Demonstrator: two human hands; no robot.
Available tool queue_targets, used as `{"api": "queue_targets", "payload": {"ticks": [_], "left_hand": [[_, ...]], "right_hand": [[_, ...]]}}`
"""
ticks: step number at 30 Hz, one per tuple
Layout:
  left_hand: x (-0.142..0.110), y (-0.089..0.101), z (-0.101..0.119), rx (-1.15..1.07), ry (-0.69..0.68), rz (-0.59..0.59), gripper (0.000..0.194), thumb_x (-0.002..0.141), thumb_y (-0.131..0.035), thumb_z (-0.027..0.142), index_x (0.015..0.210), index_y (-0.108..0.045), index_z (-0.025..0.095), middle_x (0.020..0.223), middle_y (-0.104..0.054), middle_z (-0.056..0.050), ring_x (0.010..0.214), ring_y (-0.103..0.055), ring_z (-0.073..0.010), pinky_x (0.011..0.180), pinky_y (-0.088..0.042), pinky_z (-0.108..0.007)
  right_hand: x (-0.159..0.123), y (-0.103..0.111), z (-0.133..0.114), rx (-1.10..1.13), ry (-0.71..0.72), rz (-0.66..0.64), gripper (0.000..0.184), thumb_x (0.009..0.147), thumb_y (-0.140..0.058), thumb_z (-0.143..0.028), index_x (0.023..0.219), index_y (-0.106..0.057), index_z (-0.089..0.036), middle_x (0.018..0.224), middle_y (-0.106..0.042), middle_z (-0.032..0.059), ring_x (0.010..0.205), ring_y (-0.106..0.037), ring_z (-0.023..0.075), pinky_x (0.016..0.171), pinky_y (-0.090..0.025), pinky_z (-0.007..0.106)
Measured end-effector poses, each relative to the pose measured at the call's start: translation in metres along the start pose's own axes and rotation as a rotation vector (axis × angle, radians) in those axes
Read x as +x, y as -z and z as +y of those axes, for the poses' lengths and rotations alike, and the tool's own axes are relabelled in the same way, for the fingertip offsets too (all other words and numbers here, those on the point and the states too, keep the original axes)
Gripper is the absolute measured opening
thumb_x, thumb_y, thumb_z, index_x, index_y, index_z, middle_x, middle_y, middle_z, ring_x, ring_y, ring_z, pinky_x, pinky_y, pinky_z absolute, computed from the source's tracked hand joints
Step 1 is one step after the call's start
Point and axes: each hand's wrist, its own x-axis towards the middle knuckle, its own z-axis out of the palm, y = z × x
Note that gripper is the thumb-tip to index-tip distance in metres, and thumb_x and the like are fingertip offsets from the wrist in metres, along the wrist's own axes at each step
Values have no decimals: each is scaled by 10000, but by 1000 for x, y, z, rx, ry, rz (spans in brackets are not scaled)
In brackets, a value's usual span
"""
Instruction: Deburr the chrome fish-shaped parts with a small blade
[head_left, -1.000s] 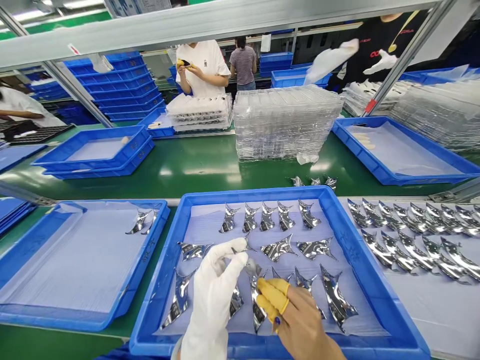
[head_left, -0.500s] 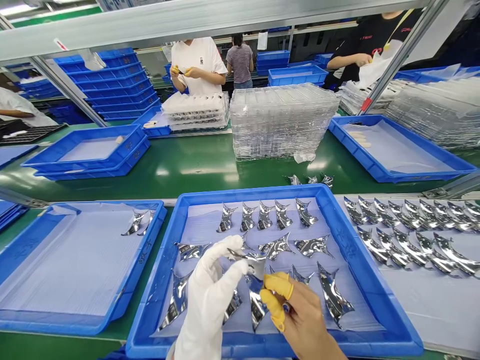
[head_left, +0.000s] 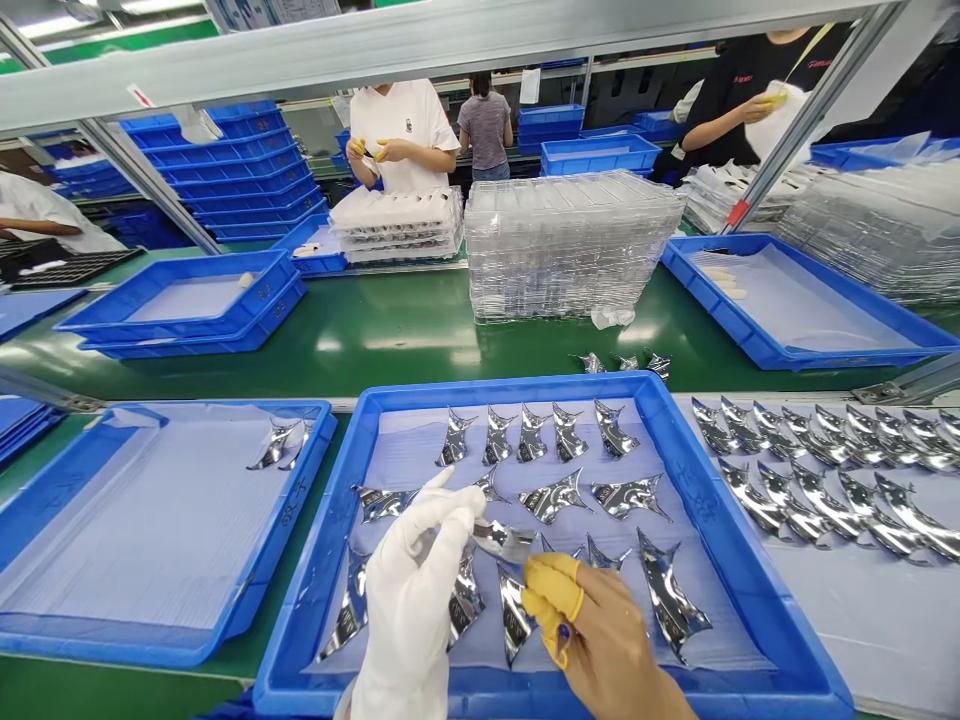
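Note:
In a white glove, my left hand (head_left: 420, 570) pinches one end of a curved, mirror-bright chrome part (head_left: 504, 541) above a blue tray (head_left: 304, 590). My right hand (head_left: 592, 620) wears yellow finger covers, and its closed fingertips are at the part's other end, partly hiding it. Beneath both hands, more chrome parts lie in rows on the tray's white liner. Among them are a large piece (head_left: 670, 595) beside my right hand and another (head_left: 555, 497) in the middle row. My hands cover some of the lower pieces.
Left stands a blue tray (head_left: 330, 440) with a few chrome parts in its corner. On the right, rows of chrome parts (head_left: 817, 500) rest on a white sheet. Clear plastic trays (head_left: 570, 250) are stacked behind, below a metal bar (head_left: 450, 45). Several people work farther back.
The chrome part has turned from a steeper tilt to nearly level between my hands. My left fingers have shifted slightly left, and my right fingers have curled closer together. The view has moved a little.

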Motion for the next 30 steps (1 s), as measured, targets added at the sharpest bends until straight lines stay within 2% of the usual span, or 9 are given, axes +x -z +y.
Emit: {"api": "queue_targets", "payload": {"ticks": [2,5,9,11,14,16,18,24,30], "left_hand": [[-2,2,1,-9,-170,-56,103,902,-758,245,942,-817,319,872,-810,30,832,-729,-186,1119,-488,-485],[-6,7,2,33,-417,-167,266,886,-745,156,1070,-798,341,859,-794,39,821,-715,-182,1176,-421,-536],[-7,12,6,92,-536,-287,352,871,-722,115,1142,-775,335,829,-772,42,805,-699,-182,1224,-340,-574],[-5,10,8,73,-449,-254,281,881,-715,117,1051,-776,333,809,-757,59,792,-690,-164,1230,-342,-539],[0,5,9,55,-62,-133,20,891,-766,272,874,-766,284,873,-777,20,941,-716,-205,1139,-454,-460],[2,2,7,28,215,-91,183,842,-817,419,866,-772,243,960,-797,-40,1085,-709,-276,1059,-506,-436],[4,0,5,-32,358,-82,308,784,-852,489,892,-775,212,1005,-800,-79,1133,-699,-318,1026,-517,-429],[6,-4,-1,-146,378,-41,337,751,-888,478,879,-754,196,973,-796,-75,1113,-698,-292,1026,-498,-399],[7,0,-3,-103,356,-110,288,809,-854,476,881,-746,219,892,-768,-20,958,-690,-212,906,-507,-328]], "right_hand": [[-1,-4,3,92,-85,-10,298,1036,-430,-102,864,-639,-226,731,-720,20,580,-633,144,548,-451,251],[-1,-10,9,294,-229,-65,330,1057,-445,-205,754,-574,-230,635,-626,-8,534,-517,140,518,-392,252],[-1,-13,11,484,-365,-94,410,1069,-489,-393,711,-581,-216,605,-552,-14,549,-453,138,535,-361,262],[0,-11,8,563,-431,-107,438,1045,-553,-445,675,-563,-211,585,-496,-33,539,-406,125,534,-334,261],[4,-5,-2,696,-570,-146,458,984,-669,-497,650,-552,-206,570,-439,-57,526,-341,106,522,-291,259],[8,-1,-8,809,-648,-152,470,954,-699,-549,661,-571,-205,582,-449,-55,539,-343,106,530,-290,260],[10,2,-12,918,-699,-144,466,932,-726,-563,673,-587,-202,599,-454,-53,557,-350,106,541,-296,259],[4,-3,-9,1168,-883,-118,403,883,-815,-512,737,-610,-196,569,-330,-98,489,-218,64,466,-193,239],[0,-9,-5,1317,-1023,-100,454,855,-830,-560,764,-575,-195,552,-332,-115,465,-196,44,449,-160,217]]}}
